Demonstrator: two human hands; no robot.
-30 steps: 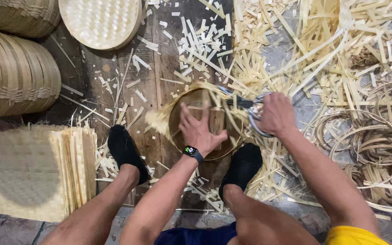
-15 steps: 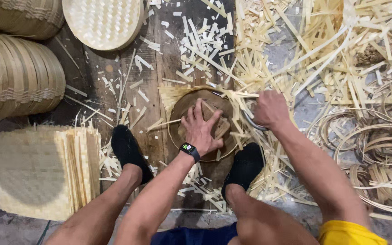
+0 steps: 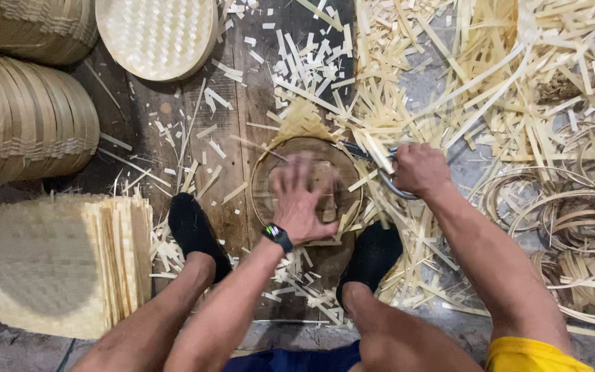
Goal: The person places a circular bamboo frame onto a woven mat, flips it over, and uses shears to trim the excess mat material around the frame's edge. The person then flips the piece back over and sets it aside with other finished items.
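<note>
- Floor boards [image 3: 242,124] lay littered with bamboo offcuts.
- Round woven tray [image 3: 306,180] sat between both feet.
- Left hand [image 3: 302,200] pressed on it, fingers spread, slightly blurred.
- Right hand [image 3: 418,169] closed around shears [image 3: 380,169], apparently at tray's edge.

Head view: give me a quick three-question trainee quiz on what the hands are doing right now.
1. True or false: the left hand presses flat on the round woven piece between the feet.
2. What does the right hand hold?
A. a hammer
B. metal shears
C. a brush
3. Fill in: the pile of square woven mats lies to the person's ____ side.

Key
1. True; the palm rests on it, fingers spread.
2. B; the blades sit at the piece's rim.
3. Left, beside the foot in the black sock.
</note>
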